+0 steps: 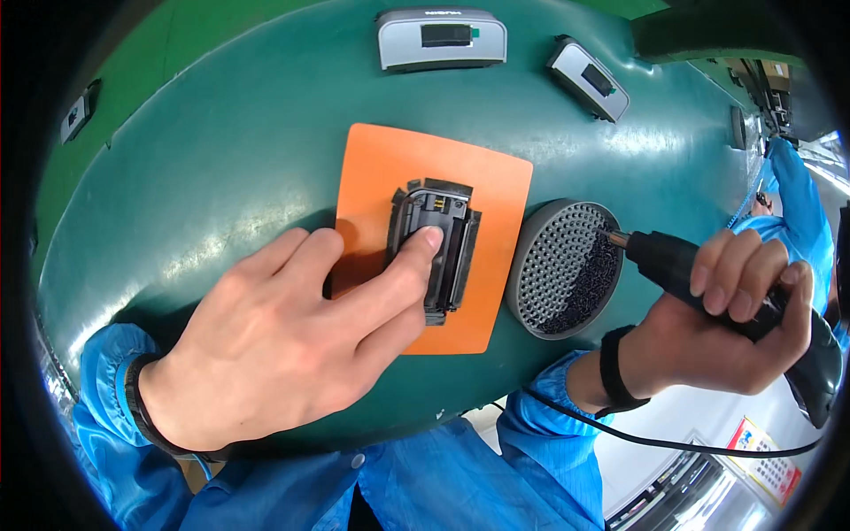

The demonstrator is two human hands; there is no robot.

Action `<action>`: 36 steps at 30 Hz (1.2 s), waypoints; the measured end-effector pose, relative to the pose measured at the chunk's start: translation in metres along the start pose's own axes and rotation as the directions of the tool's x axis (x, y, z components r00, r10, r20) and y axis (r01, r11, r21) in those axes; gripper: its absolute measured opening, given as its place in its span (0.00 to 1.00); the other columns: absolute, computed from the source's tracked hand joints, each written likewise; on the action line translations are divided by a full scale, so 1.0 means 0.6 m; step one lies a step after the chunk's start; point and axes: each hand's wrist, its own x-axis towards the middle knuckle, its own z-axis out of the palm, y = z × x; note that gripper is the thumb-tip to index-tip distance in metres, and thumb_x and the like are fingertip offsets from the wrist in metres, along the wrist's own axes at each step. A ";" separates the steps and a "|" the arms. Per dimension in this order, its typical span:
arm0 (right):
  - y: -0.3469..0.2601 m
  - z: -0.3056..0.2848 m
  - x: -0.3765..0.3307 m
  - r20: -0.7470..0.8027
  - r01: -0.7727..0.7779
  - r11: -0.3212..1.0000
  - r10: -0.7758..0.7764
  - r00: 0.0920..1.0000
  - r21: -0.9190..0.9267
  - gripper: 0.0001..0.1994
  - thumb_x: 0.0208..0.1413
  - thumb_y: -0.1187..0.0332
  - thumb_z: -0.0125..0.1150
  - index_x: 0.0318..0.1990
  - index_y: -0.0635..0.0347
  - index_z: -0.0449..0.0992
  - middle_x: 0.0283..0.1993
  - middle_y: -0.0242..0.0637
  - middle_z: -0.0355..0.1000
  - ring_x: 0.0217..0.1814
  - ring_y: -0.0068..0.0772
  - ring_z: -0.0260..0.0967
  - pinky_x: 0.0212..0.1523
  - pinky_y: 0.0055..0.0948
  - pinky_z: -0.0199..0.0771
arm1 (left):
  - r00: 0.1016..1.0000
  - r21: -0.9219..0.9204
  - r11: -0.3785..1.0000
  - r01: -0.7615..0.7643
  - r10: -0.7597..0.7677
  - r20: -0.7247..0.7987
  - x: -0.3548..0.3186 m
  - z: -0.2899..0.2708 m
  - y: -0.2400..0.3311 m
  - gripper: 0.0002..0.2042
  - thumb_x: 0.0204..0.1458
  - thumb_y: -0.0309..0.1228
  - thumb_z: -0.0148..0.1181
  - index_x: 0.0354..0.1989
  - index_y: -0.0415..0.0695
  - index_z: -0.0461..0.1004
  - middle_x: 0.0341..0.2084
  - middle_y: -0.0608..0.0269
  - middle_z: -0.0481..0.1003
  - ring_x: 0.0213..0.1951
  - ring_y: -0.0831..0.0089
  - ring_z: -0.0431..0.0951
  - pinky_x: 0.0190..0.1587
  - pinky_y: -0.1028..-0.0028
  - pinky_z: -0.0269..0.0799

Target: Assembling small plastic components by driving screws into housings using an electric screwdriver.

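A black plastic housing lies on an orange mat, with ragged black flaps along its edges. My left hand steadies it, one finger pressed on its middle and another against its lower left side; the remaining fingers are curled. In my right hand, the fingers wrap round a black electric screwdriver that points left. Its metal tip reaches the right rim of a round grey tray. That tray has a pitted floor and many small dark screws heaped on its right side.
Two grey devices with dark windows, one upper middle and one upper right, sit on the green table. Another device is at the far left. A co-worker's blue sleeve shows at right. A black cable crosses near my right forearm.
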 end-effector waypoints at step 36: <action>0.010 0.006 0.006 0.023 -0.075 0.990 0.072 0.997 0.120 0.11 0.63 0.66 0.48 0.27 0.55 0.63 0.20 0.27 0.53 0.19 0.20 0.51 0.23 0.23 0.56 | 0.998 0.024 1.000 -0.006 0.008 -0.060 -0.011 0.015 -0.008 0.20 0.39 0.32 0.68 0.44 0.41 0.79 0.59 0.64 0.72 0.29 0.71 0.68 0.32 0.77 0.73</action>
